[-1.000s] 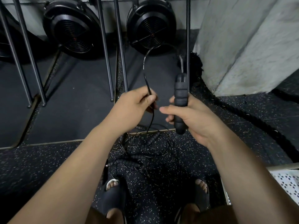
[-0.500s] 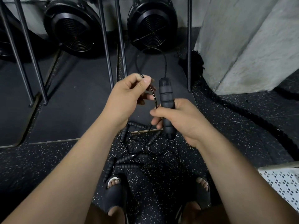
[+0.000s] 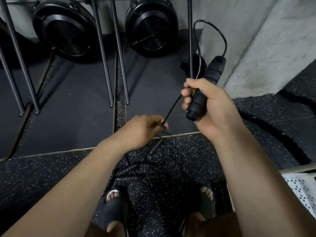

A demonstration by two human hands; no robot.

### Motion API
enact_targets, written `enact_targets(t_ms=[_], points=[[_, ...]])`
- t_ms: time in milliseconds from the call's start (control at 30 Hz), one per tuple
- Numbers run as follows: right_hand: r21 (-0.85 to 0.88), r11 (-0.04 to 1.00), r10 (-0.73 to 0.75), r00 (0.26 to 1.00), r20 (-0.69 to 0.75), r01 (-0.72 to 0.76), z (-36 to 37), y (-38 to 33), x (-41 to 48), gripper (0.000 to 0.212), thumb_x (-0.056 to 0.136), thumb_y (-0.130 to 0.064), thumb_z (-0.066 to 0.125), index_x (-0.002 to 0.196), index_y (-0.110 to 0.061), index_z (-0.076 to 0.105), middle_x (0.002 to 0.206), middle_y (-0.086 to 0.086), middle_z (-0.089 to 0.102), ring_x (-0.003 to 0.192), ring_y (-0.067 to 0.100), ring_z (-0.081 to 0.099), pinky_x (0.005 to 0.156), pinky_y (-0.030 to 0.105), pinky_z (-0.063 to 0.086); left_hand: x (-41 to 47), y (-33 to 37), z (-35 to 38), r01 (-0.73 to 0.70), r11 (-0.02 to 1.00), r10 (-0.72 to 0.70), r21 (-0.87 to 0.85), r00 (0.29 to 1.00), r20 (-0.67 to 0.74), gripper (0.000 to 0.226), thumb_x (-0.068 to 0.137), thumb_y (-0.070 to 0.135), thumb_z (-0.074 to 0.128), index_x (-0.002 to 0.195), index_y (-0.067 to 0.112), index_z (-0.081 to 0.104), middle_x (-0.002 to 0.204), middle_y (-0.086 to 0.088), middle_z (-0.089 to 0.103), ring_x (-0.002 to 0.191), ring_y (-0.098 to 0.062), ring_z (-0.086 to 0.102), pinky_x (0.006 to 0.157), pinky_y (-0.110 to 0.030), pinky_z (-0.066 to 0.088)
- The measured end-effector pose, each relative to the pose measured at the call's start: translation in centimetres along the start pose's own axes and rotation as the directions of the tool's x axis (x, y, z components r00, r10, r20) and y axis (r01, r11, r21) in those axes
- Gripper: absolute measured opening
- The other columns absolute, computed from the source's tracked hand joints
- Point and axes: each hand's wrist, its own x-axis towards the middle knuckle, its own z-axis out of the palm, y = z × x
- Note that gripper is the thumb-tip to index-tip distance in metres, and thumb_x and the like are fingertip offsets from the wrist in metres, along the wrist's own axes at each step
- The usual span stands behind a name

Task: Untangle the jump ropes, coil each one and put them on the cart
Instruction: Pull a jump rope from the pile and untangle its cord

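Observation:
My right hand (image 3: pixel 210 103) grips a black ribbed jump-rope handle (image 3: pixel 205 89), tilted with its top toward the upper right. A thin black cord (image 3: pixel 220 34) loops out of the handle's top, comes back down through my right fist and runs taut down-left to my left hand (image 3: pixel 143 129), which pinches it. Below my hands, a tangle of jump ropes (image 3: pixel 142 166) with several black ribbed handles lies on the speckled floor in front of my feet. The corner of a white perforated cart (image 3: pixel 301 187) shows at the right edge.
Two black round fans (image 3: pixel 150 26) stand against the back wall behind slanted metal rack legs (image 3: pixel 119 53). A grey concrete pillar (image 3: pixel 265 40) rises at the right. A thick black battle rope (image 3: pixel 266 129) snakes over the floor to the right. Dark mats (image 3: pixel 73 106) cover the floor ahead.
My right hand has lifted the handle up and to the right. My left hand has slid down the cord toward the tangle, pulling the cord taut between both hands.

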Motion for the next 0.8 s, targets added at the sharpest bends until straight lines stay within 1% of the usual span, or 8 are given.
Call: enact_targets(t_ms=[100, 233, 367, 433, 533, 667, 733, 800], points=[[-0.006, 1.000, 0.010, 0.999, -0.035, -0.010, -0.2, 0.1, 0.3, 0.011, 0.097, -0.013, 0.074, 0.104, -0.006, 0.070, 0.081, 0.007, 0.072, 0.064, 0.013, 0.062, 0.065, 0.024, 0.051, 0.3, -0.1, 0.3, -0.032, 0.988, 0.045, 0.150, 0.996, -0.083, 0.012, 0.103, 0.024, 0.069, 0.102, 0.031, 0.078, 0.099, 0.010, 0.075, 0.088, -0.007, 0.068, 0.081, -0.021, 0.049], [-0.134, 0.991, -0.015, 0.997, -0.070, 0.005, -0.4, 0.8, 0.7, 0.021, 0.095, -0.003, 0.072, 0.116, -0.004, 0.071, 0.085, 0.008, 0.073, 0.070, 0.015, 0.066, 0.064, 0.026, 0.053, 0.4, -0.4, -0.2, -0.022, 0.989, 0.040, 0.144, 0.992, -0.120, 0.010, 0.101, 0.024, 0.072, 0.100, 0.029, 0.080, 0.090, 0.008, 0.078, 0.081, -0.007, 0.070, 0.073, -0.016, 0.051], [-0.391, 0.917, 0.064, 0.996, -0.065, -0.084, -0.2, 2.7, 0.8, 0.027, 0.090, 0.002, 0.075, 0.116, -0.005, 0.074, 0.085, 0.006, 0.074, 0.073, 0.018, 0.070, 0.065, 0.031, 0.054, 0.1, -0.1, -1.6, -0.020, 1.000, 0.020, 0.000, 0.965, -0.263, 0.013, 0.103, 0.035, 0.068, 0.098, 0.026, 0.077, 0.086, 0.005, 0.078, 0.082, -0.020, 0.074, 0.078, -0.039, 0.060], [-0.441, 0.889, 0.128, 0.992, -0.018, -0.123, 0.3, 3.6, 0.6, 0.029, 0.089, 0.003, 0.075, 0.116, -0.008, 0.074, 0.090, 0.008, 0.077, 0.078, 0.019, 0.073, 0.069, 0.032, 0.057, -0.3, 0.3, -2.4, -0.063, 0.997, 0.042, -0.052, 0.943, -0.329, 0.011, 0.104, 0.028, 0.068, 0.098, 0.026, 0.077, 0.089, 0.010, 0.078, 0.084, -0.014, 0.072, 0.079, -0.037, 0.059], [-0.433, 0.889, 0.163, 0.987, -0.008, -0.150, 1.3, 4.7, 0.5, 0.028, 0.087, 0.004, 0.077, 0.110, -0.012, 0.074, 0.095, 0.009, 0.078, 0.086, 0.022, 0.073, 0.081, 0.038, 0.061, -0.8, 0.7, -3.0, -0.166, 0.948, 0.057, -0.271, 0.928, -0.369, 0.015, 0.106, 0.020, 0.065, 0.102, 0.025, 0.079, 0.099, 0.009, 0.080, 0.095, -0.014, 0.075, 0.084, -0.036, 0.057], [-0.450, 0.879, 0.188, 0.982, 0.020, -0.159, 2.4, 6.2, 0.4, 0.017, 0.086, 0.002, 0.077, 0.101, -0.006, 0.076, 0.092, 0.011, 0.078, 0.084, 0.025, 0.072, 0.089, 0.043, 0.063, -1.0, 1.5, -3.8, -0.266, 0.802, 0.006, -0.535, 0.899, -0.438, 0.017, 0.107, 0.013, 0.062, 0.106, 0.020, 0.078, 0.101, -0.003, 0.079, 0.086, -0.016, 0.072, 0.067, -0.026, 0.052], [-0.487, 0.863, 0.162, 0.987, 0.012, -0.135, 2.8, 6.7, 0.1, 0.013, 0.088, -0.001, 0.078, 0.101, -0.001, 0.074, 0.091, 0.011, 0.077, 0.081, 0.024, 0.075, 0.090, 0.045, 0.065, -0.9, 1.7, -4.2, -0.289, 0.768, -0.015, -0.571, 0.884, -0.468, 0.014, 0.107, 0.012, 0.063, 0.110, 0.013, 0.077, 0.100, -0.007, 0.079, 0.082, -0.015, 0.070, 0.064, -0.024, 0.051], [-0.490, 0.863, 0.144, 0.990, 0.007, -0.122, 3.0, 6.8, -0.1, 0.009, 0.091, -0.004, 0.078, 0.098, -0.004, 0.073, 0.091, 0.011, 0.080, 0.081, 0.026, 0.079, 0.089, 0.046, 0.066, -0.8, 1.5, -4.3, -0.258, 0.757, -0.078, -0.600, 0.877, -0.475, 0.013, 0.106, 0.017, 0.065, 0.111, 0.013, 0.076, 0.098, -0.006, 0.079, 0.082, -0.013, 0.070, 0.065, -0.024, 0.052]])
